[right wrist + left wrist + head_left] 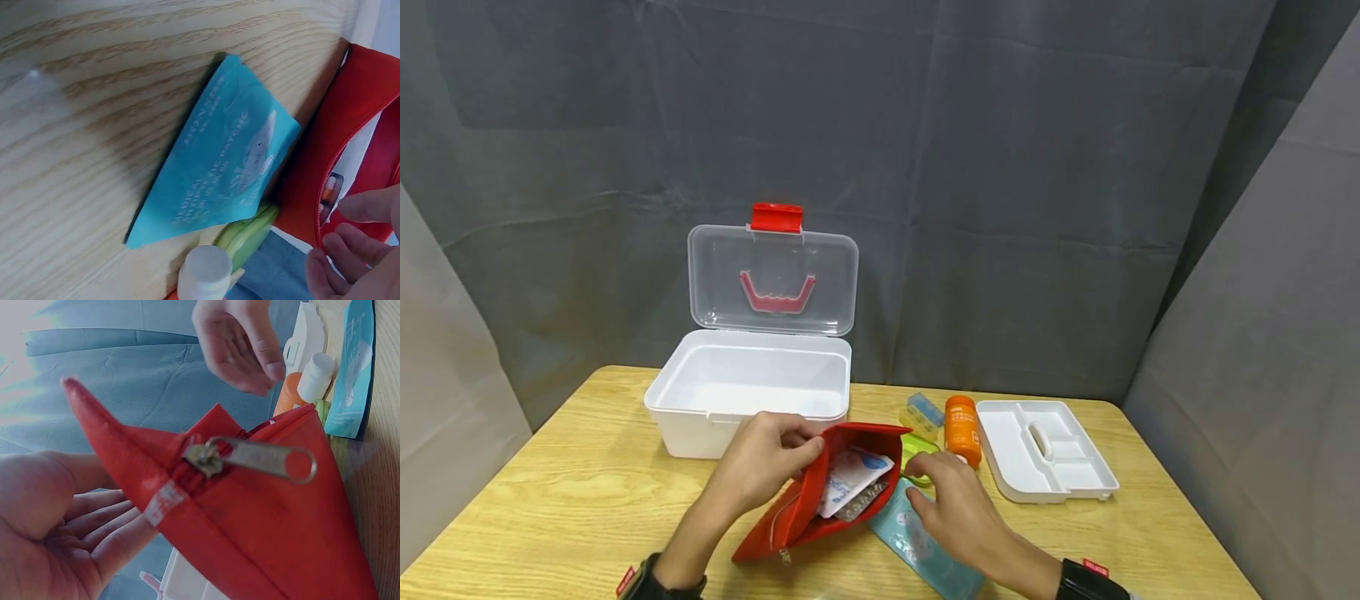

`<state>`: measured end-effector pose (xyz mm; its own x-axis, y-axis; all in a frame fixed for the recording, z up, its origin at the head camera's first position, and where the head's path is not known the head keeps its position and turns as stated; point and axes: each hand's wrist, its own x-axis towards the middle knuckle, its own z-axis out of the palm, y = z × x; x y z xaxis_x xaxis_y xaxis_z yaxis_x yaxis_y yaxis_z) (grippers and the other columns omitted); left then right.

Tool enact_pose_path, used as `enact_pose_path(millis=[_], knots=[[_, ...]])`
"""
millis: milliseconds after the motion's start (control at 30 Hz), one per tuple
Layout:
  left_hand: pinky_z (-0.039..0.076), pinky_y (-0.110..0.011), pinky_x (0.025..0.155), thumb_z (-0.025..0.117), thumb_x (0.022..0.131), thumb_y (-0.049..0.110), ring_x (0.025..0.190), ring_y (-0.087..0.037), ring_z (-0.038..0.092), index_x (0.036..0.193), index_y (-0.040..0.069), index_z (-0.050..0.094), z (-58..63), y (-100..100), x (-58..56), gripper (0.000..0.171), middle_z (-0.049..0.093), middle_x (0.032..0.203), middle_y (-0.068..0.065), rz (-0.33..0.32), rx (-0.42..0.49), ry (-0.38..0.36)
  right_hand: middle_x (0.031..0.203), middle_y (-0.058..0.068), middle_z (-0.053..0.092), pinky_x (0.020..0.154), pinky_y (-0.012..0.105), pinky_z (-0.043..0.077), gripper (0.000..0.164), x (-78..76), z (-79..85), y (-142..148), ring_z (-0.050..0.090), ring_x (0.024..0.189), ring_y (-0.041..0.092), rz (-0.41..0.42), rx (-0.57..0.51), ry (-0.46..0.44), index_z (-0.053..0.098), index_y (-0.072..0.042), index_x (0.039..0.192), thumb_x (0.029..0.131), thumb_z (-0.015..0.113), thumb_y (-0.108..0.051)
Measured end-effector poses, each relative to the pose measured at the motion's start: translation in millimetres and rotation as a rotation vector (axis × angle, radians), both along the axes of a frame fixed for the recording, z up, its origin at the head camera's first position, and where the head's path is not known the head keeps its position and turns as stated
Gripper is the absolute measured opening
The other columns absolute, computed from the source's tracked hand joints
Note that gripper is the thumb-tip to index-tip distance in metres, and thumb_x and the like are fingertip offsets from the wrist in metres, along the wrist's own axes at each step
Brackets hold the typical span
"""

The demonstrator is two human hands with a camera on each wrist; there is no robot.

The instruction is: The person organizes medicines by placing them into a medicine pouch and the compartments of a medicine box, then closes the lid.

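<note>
A red zip pouch [797, 508] is gripped at its upper left edge by my left hand [767, 454], thumb against the fabric. The pouch gapes wide. Inside are a white printed packet [850, 477] and a blister pack [860, 502]; capsules in the blister pack [331, 190] show in the right wrist view. My right hand [958, 508] hovers just right of the pouch mouth, fingers loosely bent and holding nothing. Beneath it a teal medical patch sachet [925, 546] lies flat on the table. The metal zip pull [269, 461] dangles in the left wrist view.
Behind the pouch stands a white box [688, 429] with its clear lid [718, 279] raised. Beyond my right hand are a green plastic item [917, 448], an orange bottle [962, 427] and a blue-and-yellow pill organizer [922, 415]. A white divided tray [1011, 442] sits at right.
</note>
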<state>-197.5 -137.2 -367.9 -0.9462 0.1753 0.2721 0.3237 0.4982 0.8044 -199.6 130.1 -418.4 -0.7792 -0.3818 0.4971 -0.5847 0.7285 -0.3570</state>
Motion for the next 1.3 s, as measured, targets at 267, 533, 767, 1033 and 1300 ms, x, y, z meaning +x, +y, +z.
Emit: enact_pose_path(millis=[267,533,767,1033,1300], knots=[[0.057,-0.023,0.06,0.069,0.089,0.007,0.066,-0.008,0.069,0.09,0.004,0.077,-0.4,-2,-0.2,0.008,0.076,0.08,-0.005,0.004,0.007,-0.006,0.094,0.006,0.073,0.076,0.035,0.058,0.02,-3.8,-5.0,7,0.069,0.088,0.02,0.027,0.08,-0.144,0.07,-0.008,0.097,0.08,0.081,-0.007],[0.057,-0.023,0.059,0.069,0.089,0.007,0.065,-0.009,0.069,0.09,0.003,0.077,-0.3,-2,0.4,0.008,0.077,0.08,-0.006,0.005,0.014,-0.007,0.104,0.015,0.068,0.077,0.045,0.058,0.04,-5.8,-9.1,10,0.066,0.091,0.026,0.012,0.149,-0.368,0.067,0.001,0.11,0.08,0.085,-0.018],[0.057,-0.023,0.059,0.069,0.089,0.006,0.064,-0.009,0.069,0.09,0.003,0.077,-0.6,-2,0.3,0.009,0.076,0.08,-0.006,0.0,0.017,-0.012,0.117,0.025,0.062,0.096,0.057,0.052,0.069,-5.1,-12.9,7,0.062,0.107,0.034,-0.074,0.242,-0.569,0.057,0.009,0.127,0.077,0.089,-0.027],[0.057,-0.022,0.059,0.068,0.089,0.006,0.065,-0.009,0.069,0.091,0.002,0.077,0.4,0,-0.2,0.01,0.076,0.081,-0.006,-0.004,0.017,-0.018,0.124,0.031,0.06,0.097,0.059,0.05,0.073,-2.0,-15.7,6,0.059,0.113,0.039,-0.084,0.292,-0.582,0.054,0.01,0.129,0.076,0.089,-0.027],[0.057,-0.022,0.059,0.068,0.089,0.007,0.065,-0.009,0.069,0.091,0.003,0.077,1.2,1,0.1,0.01,0.076,0.08,-0.006,0.002,0.01,-0.019,0.126,0.028,0.057,0.099,0.058,0.049,0.079,-0.4,-15.2,7,0.057,0.112,0.036,-0.095,0.319,-0.575,0.052,0.01,0.133,0.076,0.089,-0.029]])
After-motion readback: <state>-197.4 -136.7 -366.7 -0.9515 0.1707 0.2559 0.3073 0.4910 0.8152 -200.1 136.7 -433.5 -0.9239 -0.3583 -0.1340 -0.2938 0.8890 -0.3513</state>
